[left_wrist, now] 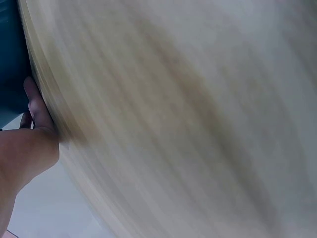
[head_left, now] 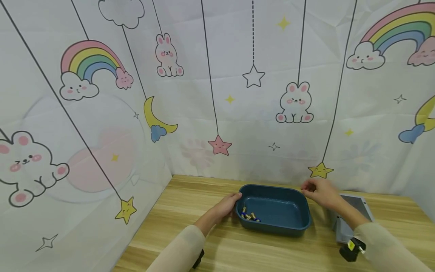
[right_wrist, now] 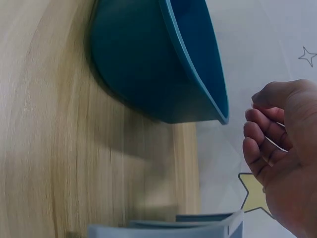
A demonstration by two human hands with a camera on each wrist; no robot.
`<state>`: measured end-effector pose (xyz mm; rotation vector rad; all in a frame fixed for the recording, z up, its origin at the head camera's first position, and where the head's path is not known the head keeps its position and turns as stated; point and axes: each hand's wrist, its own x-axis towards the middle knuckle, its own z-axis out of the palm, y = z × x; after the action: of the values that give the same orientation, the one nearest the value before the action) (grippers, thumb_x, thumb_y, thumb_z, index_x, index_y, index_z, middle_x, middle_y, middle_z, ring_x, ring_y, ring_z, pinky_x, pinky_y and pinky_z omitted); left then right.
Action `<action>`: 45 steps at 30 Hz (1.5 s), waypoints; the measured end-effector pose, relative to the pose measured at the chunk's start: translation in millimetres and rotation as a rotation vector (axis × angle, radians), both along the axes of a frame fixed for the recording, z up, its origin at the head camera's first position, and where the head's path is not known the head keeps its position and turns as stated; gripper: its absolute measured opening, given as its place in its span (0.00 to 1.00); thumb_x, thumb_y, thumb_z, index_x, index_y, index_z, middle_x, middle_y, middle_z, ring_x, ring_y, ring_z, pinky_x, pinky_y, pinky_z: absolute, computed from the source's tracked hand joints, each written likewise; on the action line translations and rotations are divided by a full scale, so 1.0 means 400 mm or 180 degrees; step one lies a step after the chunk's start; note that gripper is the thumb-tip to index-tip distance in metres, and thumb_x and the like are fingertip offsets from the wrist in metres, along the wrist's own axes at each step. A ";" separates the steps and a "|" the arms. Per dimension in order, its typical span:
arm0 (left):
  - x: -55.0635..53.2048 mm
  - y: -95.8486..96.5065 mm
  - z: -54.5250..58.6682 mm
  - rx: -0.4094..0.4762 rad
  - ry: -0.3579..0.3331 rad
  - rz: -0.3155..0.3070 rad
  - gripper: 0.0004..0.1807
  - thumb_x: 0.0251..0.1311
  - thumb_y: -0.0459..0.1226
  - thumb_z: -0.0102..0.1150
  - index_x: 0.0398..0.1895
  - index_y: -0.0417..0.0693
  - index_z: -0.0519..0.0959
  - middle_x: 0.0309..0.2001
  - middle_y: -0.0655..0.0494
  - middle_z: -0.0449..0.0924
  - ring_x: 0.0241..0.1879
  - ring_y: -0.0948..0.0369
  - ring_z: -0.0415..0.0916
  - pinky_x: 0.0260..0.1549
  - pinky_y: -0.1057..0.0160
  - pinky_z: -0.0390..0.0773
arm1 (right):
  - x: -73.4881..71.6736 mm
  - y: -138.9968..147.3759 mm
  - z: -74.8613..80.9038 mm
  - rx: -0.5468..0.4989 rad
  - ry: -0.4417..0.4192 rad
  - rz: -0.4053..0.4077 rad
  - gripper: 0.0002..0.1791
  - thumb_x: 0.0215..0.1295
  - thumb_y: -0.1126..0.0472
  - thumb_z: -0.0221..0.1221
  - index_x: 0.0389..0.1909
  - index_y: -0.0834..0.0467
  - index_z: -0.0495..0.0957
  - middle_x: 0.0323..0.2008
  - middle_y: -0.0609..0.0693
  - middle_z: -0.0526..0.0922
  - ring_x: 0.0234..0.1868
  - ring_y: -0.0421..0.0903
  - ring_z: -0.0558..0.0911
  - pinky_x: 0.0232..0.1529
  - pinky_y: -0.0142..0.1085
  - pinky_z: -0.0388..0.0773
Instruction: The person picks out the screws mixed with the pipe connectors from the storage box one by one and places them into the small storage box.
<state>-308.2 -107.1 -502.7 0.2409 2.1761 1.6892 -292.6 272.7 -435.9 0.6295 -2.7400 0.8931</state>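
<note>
A dark blue rectangular basin (head_left: 273, 226) stands on the wooden table. At its left end, my left hand (head_left: 227, 206) holds the rim and side; the left wrist view shows fingers (left_wrist: 38, 106) lying against the outer wall. Several small brass-coloured pieces with blue parts (head_left: 249, 216) lie in the basin's near left corner; their exact kind is too small to tell. My right hand (head_left: 319, 191) hovers by the far right corner, apart from the basin. Its fingers (right_wrist: 253, 131) are loosely bent, the thumb close to the index finger, and nothing shows between them.
To the right of the basin is a grey box-like holder (head_left: 344, 228), partly hidden under my right forearm. A white cloth (head_left: 204, 113) printed with rabbits, stars and rainbows hangs behind and left of the wooden table (head_left: 183, 200).
</note>
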 end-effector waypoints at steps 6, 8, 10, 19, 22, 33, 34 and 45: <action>-0.002 -0.002 -0.005 0.0016 0.0014 -0.0011 0.33 0.84 0.56 0.42 0.74 0.39 0.70 0.22 0.60 0.70 0.21 0.61 0.64 0.24 0.65 0.67 | -0.013 -0.021 -0.011 -0.0071 0.0002 0.0111 0.02 0.69 0.67 0.67 0.36 0.62 0.85 0.30 0.43 0.83 0.31 0.38 0.79 0.33 0.35 0.78; -0.002 -0.002 -0.006 0.0019 0.0011 -0.0005 0.33 0.84 0.56 0.42 0.74 0.39 0.69 0.22 0.60 0.70 0.21 0.62 0.65 0.25 0.65 0.67 | -0.014 -0.029 -0.013 -0.0106 -0.0066 0.0135 0.02 0.69 0.67 0.67 0.37 0.62 0.84 0.31 0.44 0.82 0.32 0.39 0.79 0.33 0.35 0.78; -0.002 -0.001 -0.006 0.0021 0.0008 0.0005 0.33 0.84 0.56 0.42 0.74 0.39 0.69 0.23 0.59 0.71 0.22 0.62 0.66 0.25 0.65 0.68 | -0.014 -0.038 -0.014 -0.0121 -0.0129 0.0141 0.03 0.70 0.66 0.67 0.38 0.62 0.84 0.31 0.44 0.82 0.32 0.40 0.79 0.33 0.36 0.78; -0.001 0.002 -0.003 0.0074 -0.0038 0.0029 0.32 0.83 0.55 0.43 0.73 0.39 0.70 0.31 0.55 0.78 0.26 0.62 0.72 0.26 0.66 0.70 | -0.015 -0.073 -0.013 -0.0103 -0.0212 0.0189 0.02 0.70 0.66 0.67 0.38 0.62 0.84 0.32 0.45 0.83 0.34 0.42 0.80 0.34 0.37 0.79; 0.000 0.002 -0.002 0.0058 -0.0044 0.0021 0.32 0.84 0.55 0.43 0.73 0.39 0.69 0.34 0.54 0.78 0.26 0.62 0.72 0.26 0.66 0.70 | -0.016 -0.082 -0.013 -0.0147 -0.0262 0.0248 0.02 0.71 0.67 0.66 0.39 0.63 0.84 0.33 0.46 0.83 0.34 0.42 0.79 0.34 0.36 0.79; 0.000 0.002 0.001 0.0038 -0.0047 0.0053 0.33 0.83 0.56 0.44 0.74 0.39 0.69 0.38 0.53 0.80 0.27 0.62 0.73 0.26 0.66 0.71 | -0.015 -0.120 -0.010 -0.0204 -0.0319 0.0318 0.02 0.71 0.68 0.66 0.39 0.64 0.84 0.32 0.47 0.83 0.33 0.41 0.78 0.34 0.36 0.78; -0.001 0.002 0.001 0.0036 -0.0053 0.0052 0.33 0.83 0.55 0.44 0.74 0.39 0.69 0.38 0.53 0.80 0.27 0.62 0.73 0.26 0.66 0.71 | -0.015 -0.123 -0.009 -0.0197 -0.0330 0.0302 0.02 0.71 0.67 0.66 0.39 0.64 0.84 0.32 0.46 0.83 0.33 0.41 0.79 0.34 0.36 0.78; -0.001 0.001 0.003 -0.0033 -0.0011 0.0033 0.30 0.84 0.54 0.42 0.72 0.41 0.72 0.36 0.52 0.79 0.25 0.60 0.70 0.25 0.65 0.69 | -0.031 -0.166 0.003 -0.0061 -0.0348 0.0266 0.03 0.71 0.64 0.66 0.38 0.60 0.85 0.31 0.44 0.83 0.33 0.41 0.79 0.35 0.37 0.79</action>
<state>-308.8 -106.7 -501.6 0.2241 2.1868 1.6821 -305.1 206.3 -434.8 0.7168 -2.8159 0.9996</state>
